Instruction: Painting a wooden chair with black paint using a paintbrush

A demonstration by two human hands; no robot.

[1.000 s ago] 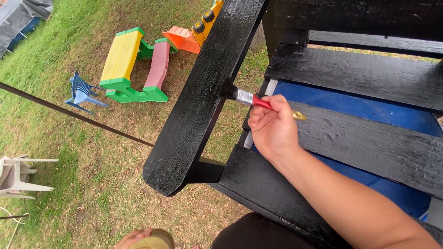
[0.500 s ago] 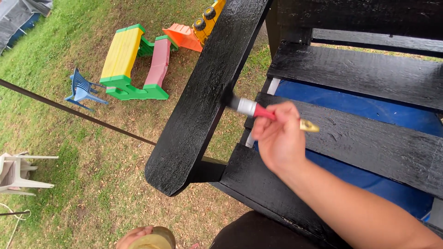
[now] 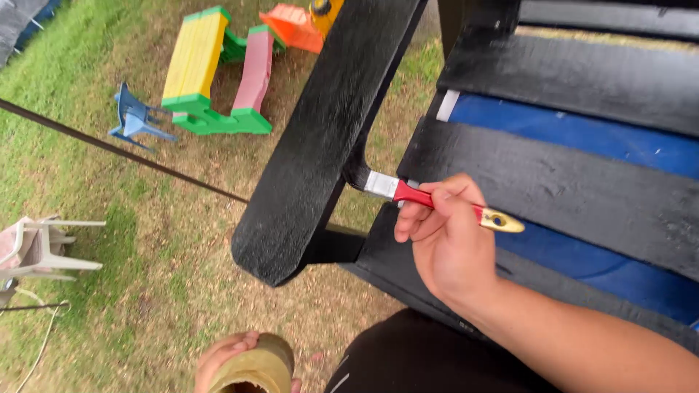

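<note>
Black-painted chair (image 3: 320, 138) over patchy grass (image 3: 131, 276)

Right hand (image 3: 451, 251): bare, no glove, ring or watch; forearm unsleeved. Left hand (image 3: 226, 356): bare, only partly in view. Lower body: black garment, plain fabric.

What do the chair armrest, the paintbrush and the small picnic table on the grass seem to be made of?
Armrest: likely wood under wet-looking black paint; grain and streaks show through.
Paintbrush, held by the right hand: glossy red handle with a yellowish tip, wood or plastic, hard to tell; shiny metal band; dark bristles.
Picnic table: probably moulded plastic; bright, smooth, rounded parts.
</note>
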